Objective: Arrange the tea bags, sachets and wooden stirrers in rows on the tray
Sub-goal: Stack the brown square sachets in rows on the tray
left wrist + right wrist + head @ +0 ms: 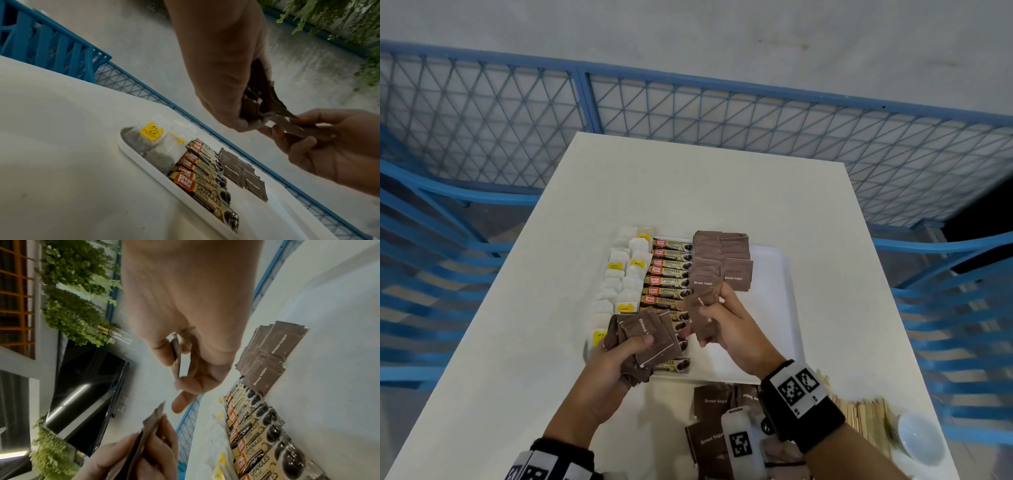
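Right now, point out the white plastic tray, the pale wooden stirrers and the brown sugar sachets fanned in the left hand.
white plastic tray [774, 274], head view, bare right part.
pale wooden stirrers [866, 414], head view, middle of pile.
brown sugar sachets [650, 337], head view, top sachet's face.

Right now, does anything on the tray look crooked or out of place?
Yes. The brown sugar packets on the tray overlap unevenly, some turned askew, unlike the straight row of coffee sticks. The tea bags spill over the tray's left edge.

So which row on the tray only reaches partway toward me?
The brown sugar sachets; the tea bags and coffee sticks run on nearer.
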Action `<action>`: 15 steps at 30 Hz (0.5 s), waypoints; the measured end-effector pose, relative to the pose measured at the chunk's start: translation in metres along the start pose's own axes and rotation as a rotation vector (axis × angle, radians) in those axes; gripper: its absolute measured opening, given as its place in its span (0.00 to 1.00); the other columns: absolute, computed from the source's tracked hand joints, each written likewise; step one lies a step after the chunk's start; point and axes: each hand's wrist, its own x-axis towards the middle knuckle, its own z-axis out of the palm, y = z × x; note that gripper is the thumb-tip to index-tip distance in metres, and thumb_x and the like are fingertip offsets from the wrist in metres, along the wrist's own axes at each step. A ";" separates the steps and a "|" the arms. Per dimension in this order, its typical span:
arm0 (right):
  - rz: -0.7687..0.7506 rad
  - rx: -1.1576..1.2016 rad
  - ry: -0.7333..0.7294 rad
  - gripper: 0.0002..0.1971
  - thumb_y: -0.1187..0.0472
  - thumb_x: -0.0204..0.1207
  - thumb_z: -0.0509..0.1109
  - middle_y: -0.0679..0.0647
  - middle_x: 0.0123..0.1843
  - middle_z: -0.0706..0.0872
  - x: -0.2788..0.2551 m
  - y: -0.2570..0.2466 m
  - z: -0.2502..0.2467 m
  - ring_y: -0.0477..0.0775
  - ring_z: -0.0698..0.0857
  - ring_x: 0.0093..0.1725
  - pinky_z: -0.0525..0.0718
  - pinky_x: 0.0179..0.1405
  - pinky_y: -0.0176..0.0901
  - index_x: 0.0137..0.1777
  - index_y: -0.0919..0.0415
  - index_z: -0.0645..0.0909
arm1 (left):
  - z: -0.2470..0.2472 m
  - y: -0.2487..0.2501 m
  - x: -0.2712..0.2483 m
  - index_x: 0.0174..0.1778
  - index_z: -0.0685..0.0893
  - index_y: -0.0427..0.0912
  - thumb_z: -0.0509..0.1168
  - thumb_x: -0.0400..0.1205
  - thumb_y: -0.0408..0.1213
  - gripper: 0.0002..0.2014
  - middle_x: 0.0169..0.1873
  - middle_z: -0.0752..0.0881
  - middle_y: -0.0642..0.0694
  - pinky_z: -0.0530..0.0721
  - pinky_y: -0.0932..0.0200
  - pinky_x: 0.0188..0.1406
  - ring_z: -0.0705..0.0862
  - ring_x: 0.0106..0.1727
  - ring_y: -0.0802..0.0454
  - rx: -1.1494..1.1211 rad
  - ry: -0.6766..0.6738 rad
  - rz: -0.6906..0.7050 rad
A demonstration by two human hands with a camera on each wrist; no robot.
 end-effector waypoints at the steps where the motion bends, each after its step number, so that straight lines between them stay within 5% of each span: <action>1: 0.016 0.033 -0.020 0.09 0.73 0.81 0.54 0.59 0.52 0.88 -0.001 -0.001 -0.002 0.61 0.85 0.36 0.76 0.28 0.41 0.53 0.61 0.70 | 0.000 0.000 0.000 0.36 0.89 0.48 0.68 0.60 0.31 0.11 0.30 0.89 0.46 0.73 0.59 0.29 0.84 0.31 0.49 0.001 0.002 0.000; 6: 0.077 -0.043 -0.074 0.11 0.77 0.77 0.54 0.59 0.43 0.82 -0.004 0.004 -0.007 0.50 0.74 0.35 0.68 0.32 0.38 0.43 0.60 0.66 | 0.005 0.002 -0.003 0.42 0.84 0.43 0.69 0.59 0.31 0.15 0.24 0.86 0.45 0.72 0.64 0.15 0.82 0.22 0.53 0.041 -0.001 -0.026; 9: 0.074 -0.223 -0.101 0.15 0.78 0.75 0.59 0.52 0.42 0.74 -0.004 0.007 -0.009 0.42 0.72 0.36 0.66 0.33 0.33 0.38 0.57 0.63 | 0.008 0.001 -0.006 0.39 0.86 0.42 0.74 0.50 0.34 0.20 0.23 0.85 0.43 0.70 0.65 0.17 0.79 0.20 0.50 0.072 -0.031 -0.047; 12: 0.028 -0.436 -0.163 0.15 0.77 0.73 0.64 0.47 0.38 0.76 -0.005 0.010 -0.009 0.43 0.73 0.36 0.72 0.37 0.29 0.42 0.54 0.70 | 0.012 0.004 -0.010 0.38 0.88 0.40 0.72 0.53 0.29 0.17 0.22 0.85 0.41 0.71 0.65 0.13 0.79 0.17 0.50 0.077 -0.115 -0.084; 15: 0.002 -0.479 -0.253 0.16 0.75 0.73 0.68 0.50 0.46 0.80 -0.008 0.008 -0.010 0.44 0.80 0.43 0.80 0.44 0.32 0.46 0.51 0.74 | 0.014 0.007 -0.011 0.36 0.90 0.40 0.73 0.49 0.30 0.18 0.25 0.87 0.40 0.73 0.65 0.12 0.81 0.18 0.48 0.082 -0.179 -0.110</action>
